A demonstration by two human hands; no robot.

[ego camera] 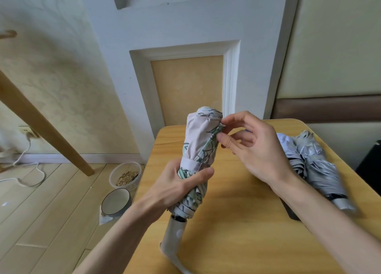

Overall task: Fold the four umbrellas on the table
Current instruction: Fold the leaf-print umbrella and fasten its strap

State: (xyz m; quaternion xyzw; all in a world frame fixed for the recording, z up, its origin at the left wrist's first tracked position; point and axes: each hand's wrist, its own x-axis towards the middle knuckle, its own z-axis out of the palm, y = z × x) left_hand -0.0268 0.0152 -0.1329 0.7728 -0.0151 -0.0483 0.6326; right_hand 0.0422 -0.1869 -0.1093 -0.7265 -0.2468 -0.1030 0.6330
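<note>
Nearest, the pale handle point(175, 233) of the patterned umbrella point(195, 141) points down toward the near edge of the wooden table point(237, 222). The left hand point(175, 188) grips the rolled canopy at its middle, fingers and thumb curled round it just below the closing strap point(190, 162), holding the umbrella upright above the table. Higher up, the right hand point(253, 149) pinches a fold of green-printed fabric near the top between thumb and forefinger, its other fingers loosely curled. To the right, partly behind the right forearm, two folded silver-grey umbrellas point(321, 170) lie side by side on the table, blurred. On the floor at left stands a white bowl point(115, 201). Farther off are a clear tub of seeds point(125, 175) and a white cable point(31, 170).
</note>
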